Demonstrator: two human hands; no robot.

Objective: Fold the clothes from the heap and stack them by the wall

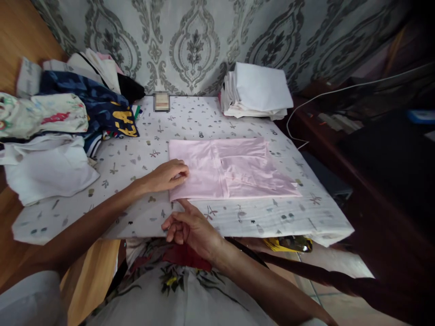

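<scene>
Spreading across the view, the surface [190, 124] shows a small plant print. On its left lies a heap of clothes [78, 97], dark blue and white among them. A pink garment [234, 170] lies folded flat near the middle; a stack of white cloth [260, 88] sits beyond it, to the right. The person's left grip [166, 174] rests at the garment's left end, fingers curled; whether it pinches fabric cannot be told. The right grip [192, 228] is half open, one digit stretched toward the near left corner. Smallest, a square object [161, 101] lies near the far edge.
</scene>
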